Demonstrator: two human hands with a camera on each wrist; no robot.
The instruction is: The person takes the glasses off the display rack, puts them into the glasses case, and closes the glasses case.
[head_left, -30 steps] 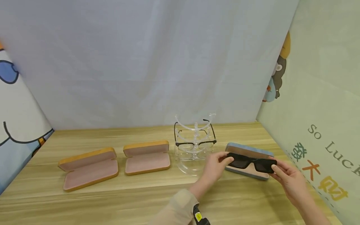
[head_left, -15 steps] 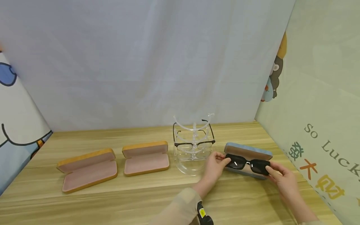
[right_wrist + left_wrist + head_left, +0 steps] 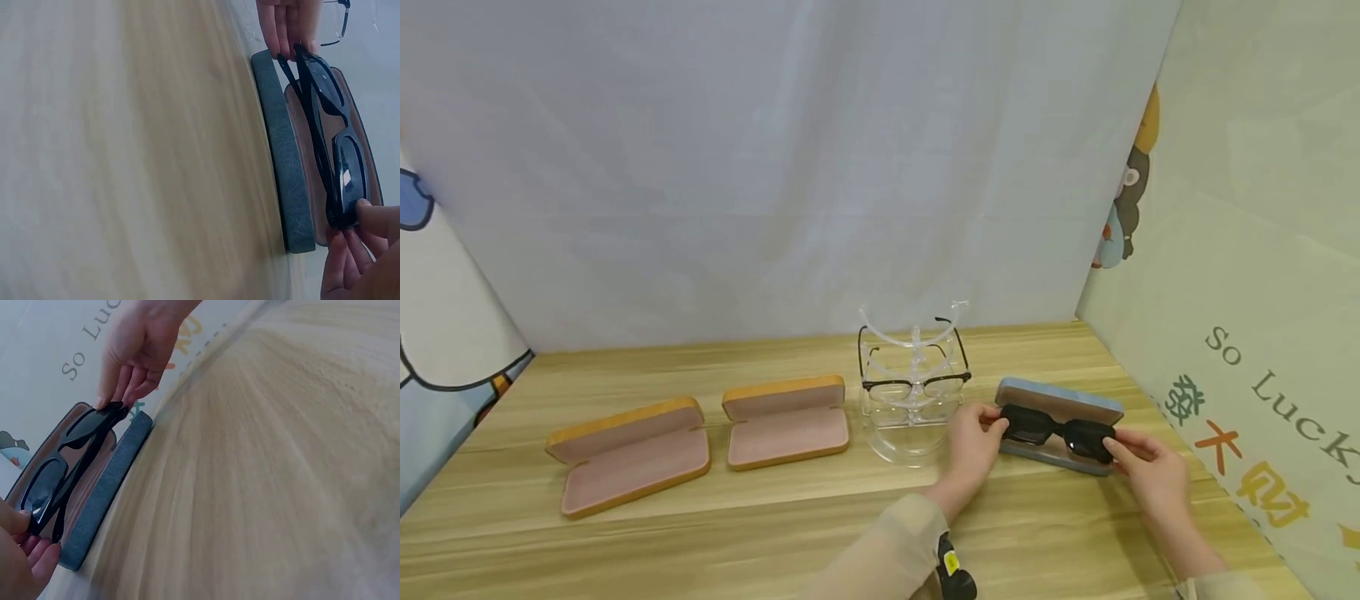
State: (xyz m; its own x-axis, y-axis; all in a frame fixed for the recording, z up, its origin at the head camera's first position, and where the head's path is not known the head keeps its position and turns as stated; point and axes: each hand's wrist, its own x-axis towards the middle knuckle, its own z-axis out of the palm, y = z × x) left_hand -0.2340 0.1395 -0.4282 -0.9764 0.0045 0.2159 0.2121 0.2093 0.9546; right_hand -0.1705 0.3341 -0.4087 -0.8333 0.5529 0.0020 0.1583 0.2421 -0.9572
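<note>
Black sunglasses point(image 3: 1056, 433) with folded temples are held by both hands over an open blue glasses case point(image 3: 1060, 392) with a brownish-pink lining. My left hand point(image 3: 972, 446) pinches the frame's left end between thumb and fingers. At the other end, my right hand point(image 3: 1153, 475) pinches the right corner the same way. In the left wrist view the sunglasses point(image 3: 69, 459) overlap the case's lined inside, lenses facing up toward the lid. The right wrist view has the folded temples point(image 3: 315, 134) lying along the case's front wall point(image 3: 284, 162).
Left of the hands stands a clear display rack point(image 3: 916, 342) bearing black-rimmed glasses point(image 3: 917, 385) and another clear pair lower down. Two open yellow cases with pink lining, one in the middle point(image 3: 788, 437) and one at far left point(image 3: 636, 471), sit on the wooden table point(image 3: 700, 550).
Both hands have lowered the sunglasses toward the blue case and tilted them, so the lenses show differently. The head view has shifted slightly. Cases and rack stay in place.
</note>
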